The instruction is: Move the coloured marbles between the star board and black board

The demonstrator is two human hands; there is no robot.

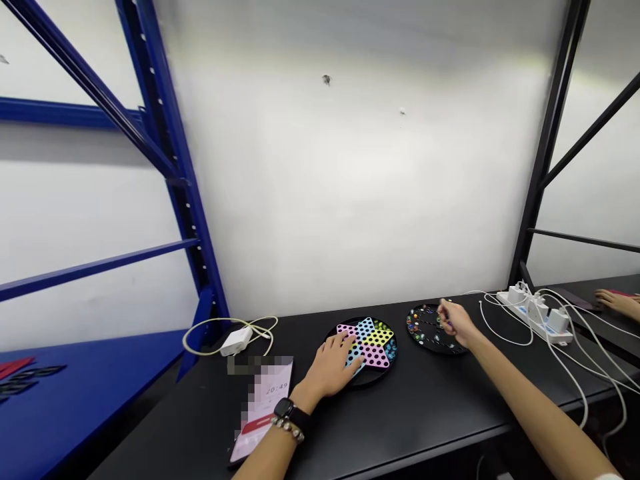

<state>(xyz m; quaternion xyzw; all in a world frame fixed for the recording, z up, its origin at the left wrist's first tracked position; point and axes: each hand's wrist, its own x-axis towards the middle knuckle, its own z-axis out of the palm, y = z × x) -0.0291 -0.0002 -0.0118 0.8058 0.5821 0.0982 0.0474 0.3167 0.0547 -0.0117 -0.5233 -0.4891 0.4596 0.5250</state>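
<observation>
My left hand [334, 363] lies flat with fingers spread on the left side of a round black game board [373, 343] bearing a star of pink, blue, yellow and green fields with holes. My right hand [456, 325] reaches into a round black tray [425, 330] of several small coloured marbles, just right of the board. Its fingers are pinched together over the marbles; what they hold is too small to make out. A black watch and a bead bracelet sit on my left wrist.
A phone [263, 407] lies near the black table's front edge [400, 453]. A white charger with coiled cable [235, 339] sits at the back left. A power strip with plugs and cables [537, 313] lies at right, beside another person's hand [617, 301]. Blue shelving [165, 167] stands left.
</observation>
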